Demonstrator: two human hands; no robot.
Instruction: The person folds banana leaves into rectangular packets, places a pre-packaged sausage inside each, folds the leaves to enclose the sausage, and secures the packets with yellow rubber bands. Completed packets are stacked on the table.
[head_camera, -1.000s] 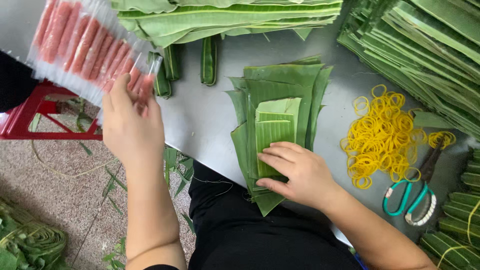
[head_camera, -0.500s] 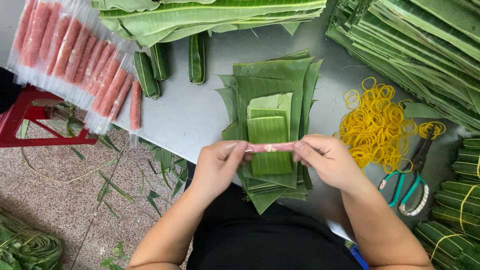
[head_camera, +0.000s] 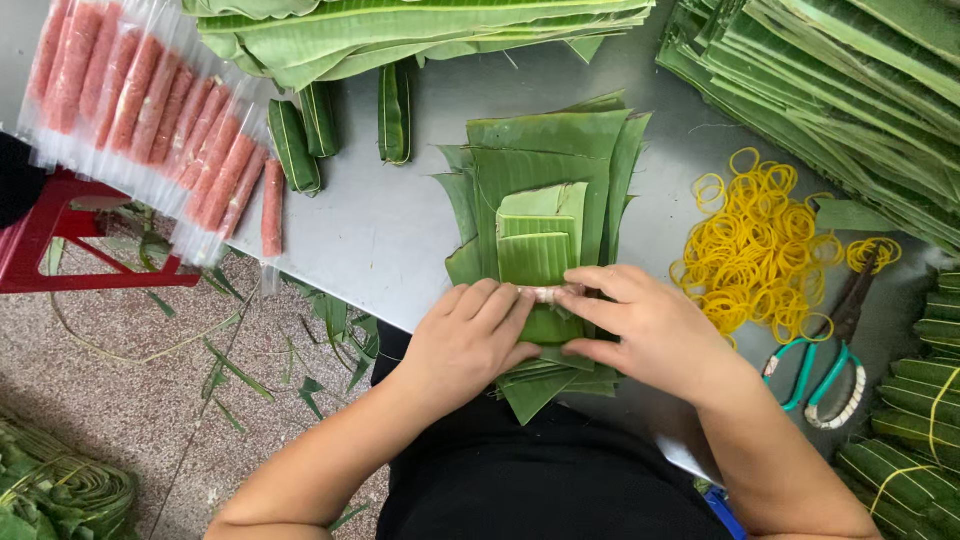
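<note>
Both my hands sit at the near edge of the grey metal counter (head_camera: 390, 230), over a stack of cut green banana-leaf pieces (head_camera: 545, 180). My left hand (head_camera: 470, 335) and right hand (head_camera: 650, 325) have their grip closed on a thin pink sausage stick in clear wrap (head_camera: 547, 294) — only a short middle stretch shows between the fingers. It lies crosswise on the small top leaf of the stack.

Packages: a row of clear plastic sleeves of pink sausage sticks (head_camera: 140, 110) lies at the far left, overhanging the counter's left edge above a red plastic stool (head_camera: 60, 240). Three small wrapped green leaf parcels (head_camera: 320, 130) lie just right of it.

Right of the stack: a loose pile of yellow rubber bands (head_camera: 755, 245), then green-handled scissors (head_camera: 820, 370) near the counter's front edge. Long folded banana leaves (head_camera: 400, 30) line the far edge.

Open room — bare counter between the sleeves and the stack; the speckled floor (head_camera: 130, 400) to the left carries leaf scraps.
</note>
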